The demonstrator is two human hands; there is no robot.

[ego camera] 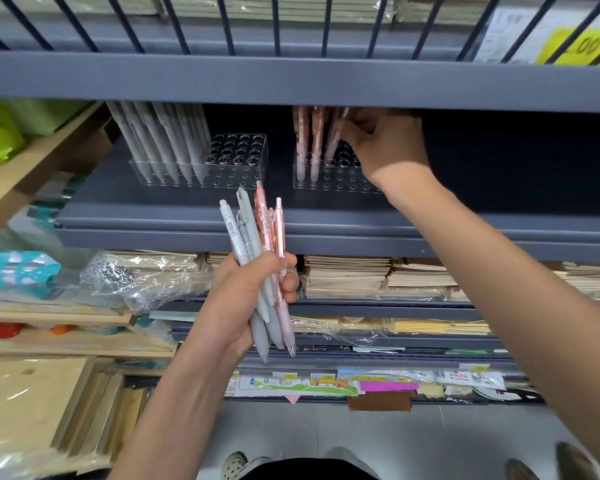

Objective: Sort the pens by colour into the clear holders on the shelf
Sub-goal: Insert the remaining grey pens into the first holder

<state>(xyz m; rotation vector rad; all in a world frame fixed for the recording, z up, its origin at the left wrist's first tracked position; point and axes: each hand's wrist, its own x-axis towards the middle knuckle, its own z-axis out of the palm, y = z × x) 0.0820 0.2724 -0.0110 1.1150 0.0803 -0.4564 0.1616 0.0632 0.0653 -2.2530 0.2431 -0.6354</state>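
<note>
A grey shelf [326, 216] is reached into from below. Two clear holders are stood on it. The grey holder [243, 150] is up above the left hand [243, 296]. The pink holder [326, 183] is right under the right hand [385, 143].

The left hand is closed round a bunch [257, 237] of grey and pink pens, held below the shelf edge. A pink pen [335, 143] is pinched at its top by the bent fingers of the right hand. It leans, with its tip down by the holes. More pink pens [307, 140] are stood just left of that hand. Grey pens [167, 140] fill the far side of the grey holder.

The pinched pen should be tipped upright first, so its point is lined up with one free hole. It should be let go only once it is felt to sit down. The pens beside it should not be knocked. The bunch should be gripped tight so none is dropped.
</note>
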